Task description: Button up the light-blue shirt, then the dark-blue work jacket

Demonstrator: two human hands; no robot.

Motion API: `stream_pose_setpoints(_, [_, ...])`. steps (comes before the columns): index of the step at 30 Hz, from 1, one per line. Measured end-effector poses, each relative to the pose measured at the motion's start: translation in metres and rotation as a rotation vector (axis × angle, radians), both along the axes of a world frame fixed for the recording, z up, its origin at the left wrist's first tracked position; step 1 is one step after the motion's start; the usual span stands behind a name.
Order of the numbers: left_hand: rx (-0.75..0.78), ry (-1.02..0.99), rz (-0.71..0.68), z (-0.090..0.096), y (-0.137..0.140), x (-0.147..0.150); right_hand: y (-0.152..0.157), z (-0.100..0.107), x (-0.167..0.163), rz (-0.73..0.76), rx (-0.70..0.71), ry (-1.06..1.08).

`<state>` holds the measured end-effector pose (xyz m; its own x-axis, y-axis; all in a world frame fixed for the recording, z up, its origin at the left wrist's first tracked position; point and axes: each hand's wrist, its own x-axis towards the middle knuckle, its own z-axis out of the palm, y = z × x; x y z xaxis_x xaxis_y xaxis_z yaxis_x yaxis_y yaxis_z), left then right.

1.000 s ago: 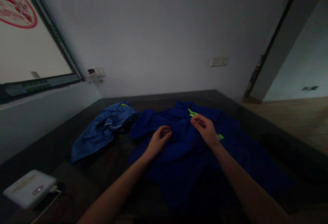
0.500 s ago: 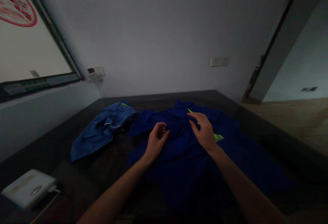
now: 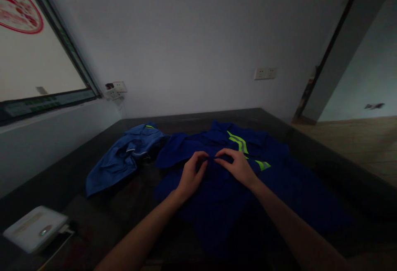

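Observation:
A dark blue work jacket (image 3: 279, 188) with yellow-green and grey reflective strips lies spread on the dark table. Over its middle, my left hand (image 3: 194, 171) pinches the blue cloth between thumb and fingers. Close on its right, my right hand (image 3: 237, 166) pinches the same cloth, the two sets of fingertips only a little apart. A narrow fold of fabric shows between them. To the left of the jacket lies a lighter blue garment (image 3: 124, 155), crumpled, with a small yellow-green strip at its top; neither hand touches it.
The dark table (image 3: 192, 117) meets a pale wall behind. A white box-shaped device (image 3: 36, 227) with a cable stands at the table's near left. Wall sockets (image 3: 265, 73) sit above the table, and a window (image 3: 40, 56) is at the left.
My right hand has come left and down from the reflective strip, and my left hand has moved slightly right. Both have closed on the jacket's cloth, uncovering more of the strip.

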<state>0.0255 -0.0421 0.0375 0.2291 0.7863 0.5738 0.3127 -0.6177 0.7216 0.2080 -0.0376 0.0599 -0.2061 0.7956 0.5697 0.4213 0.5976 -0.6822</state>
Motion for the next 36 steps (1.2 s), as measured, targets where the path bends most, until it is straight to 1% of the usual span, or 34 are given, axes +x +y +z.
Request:
stream_pose_setpoints(2, [0.003, 0.034, -0.011, 0.001, -0.001, 0.0, 0.0, -0.001, -0.001, 0.008, -0.041, 0.013])
stream_pose_setpoints(8, [0.005, 0.047, 0.036, 0.003, -0.001, 0.001, 0.003, -0.005, -0.002, 0.012, -0.123, 0.037])
stream_pose_setpoints(15, [-0.066, 0.064, 0.049, 0.001, 0.003, 0.002, 0.001, -0.006, -0.005, 0.012, -0.136, 0.025])
stream_pose_setpoints(21, [-0.076, 0.091, 0.031, 0.0, 0.005, 0.002, 0.002, -0.007, -0.006, 0.018, -0.153, 0.035])
stream_pose_setpoints(25, [-0.045, 0.124, 0.055, 0.0, 0.004, 0.001, 0.003, -0.009, -0.006, -0.006, -0.171, 0.038])
stream_pose_setpoints(30, [0.008, 0.228, 0.121, -0.003, 0.004, 0.0, 0.001, -0.01, -0.009, -0.03, -0.167, 0.048])
stream_pose_setpoints(36, [0.085, 0.309, 0.152, -0.007, 0.004, -0.002, -0.009, -0.009, -0.019, 0.008, -0.122, 0.082])
